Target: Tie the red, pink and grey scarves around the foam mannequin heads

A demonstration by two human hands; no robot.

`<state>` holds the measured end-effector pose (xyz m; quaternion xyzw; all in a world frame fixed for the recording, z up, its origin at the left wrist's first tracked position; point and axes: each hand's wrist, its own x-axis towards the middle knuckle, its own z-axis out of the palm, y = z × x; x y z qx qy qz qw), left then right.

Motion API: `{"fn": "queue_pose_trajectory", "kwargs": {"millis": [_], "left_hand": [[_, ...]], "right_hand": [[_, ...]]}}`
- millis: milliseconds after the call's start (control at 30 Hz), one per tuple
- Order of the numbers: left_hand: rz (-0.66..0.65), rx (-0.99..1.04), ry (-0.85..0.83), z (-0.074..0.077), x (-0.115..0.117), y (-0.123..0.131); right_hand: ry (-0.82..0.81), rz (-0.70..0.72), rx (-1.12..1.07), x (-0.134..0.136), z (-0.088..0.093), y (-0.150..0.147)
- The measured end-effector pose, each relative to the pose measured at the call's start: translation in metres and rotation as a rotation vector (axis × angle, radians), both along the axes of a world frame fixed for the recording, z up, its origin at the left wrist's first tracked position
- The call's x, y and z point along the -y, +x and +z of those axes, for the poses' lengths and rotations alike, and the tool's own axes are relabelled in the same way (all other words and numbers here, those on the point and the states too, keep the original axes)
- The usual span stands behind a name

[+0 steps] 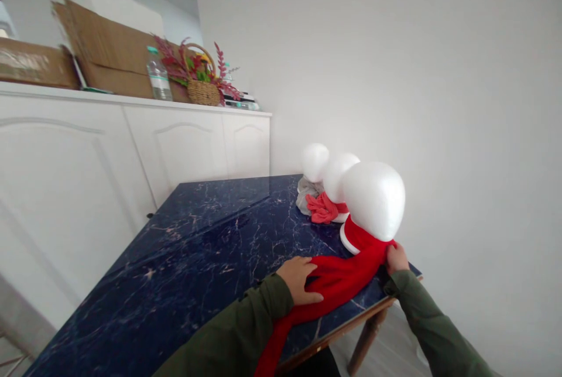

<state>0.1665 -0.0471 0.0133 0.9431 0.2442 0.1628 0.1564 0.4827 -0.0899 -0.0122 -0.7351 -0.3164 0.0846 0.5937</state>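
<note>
A long red scarf (346,280) is wrapped around the base of the nearest white foam mannequin head (375,198). Its loose length runs left across the table and drops over the front edge. My right hand (397,258) pinches the scarf at the right side of the neck, its fingers closed and partly hidden. On the scarf's loose part lies my left hand (300,278), thumb and fingers apart. Behind the nearest head stand two more white foam heads, a middle one (337,177) with a coral-red scarf (322,208) and a far one (315,161) with a grey scarf (306,192).
The dark blue marbled table (211,248) has a wooden edge and leg (367,336). A white cabinet (188,143) along the left bears cardboard boxes (109,43), a plastic bottle (158,75) and a wicker flower basket (203,92). A plain wall rises behind the heads.
</note>
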Motion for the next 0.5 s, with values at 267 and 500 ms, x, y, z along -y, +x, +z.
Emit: {"fn": "queue_pose_trajectory", "kwargs": {"millis": [267, 500], "left_hand": [[-0.048, -0.118, 0.006, 0.011, 0.008, -0.046], [0.113, 0.025, -0.064, -0.005, -0.003, -0.092]], "right_hand": [[-0.174, -0.193, 0.058, 0.002, -0.005, 0.003], [-0.193, -0.235, 0.154, 0.009, -0.002, -0.011]]}}
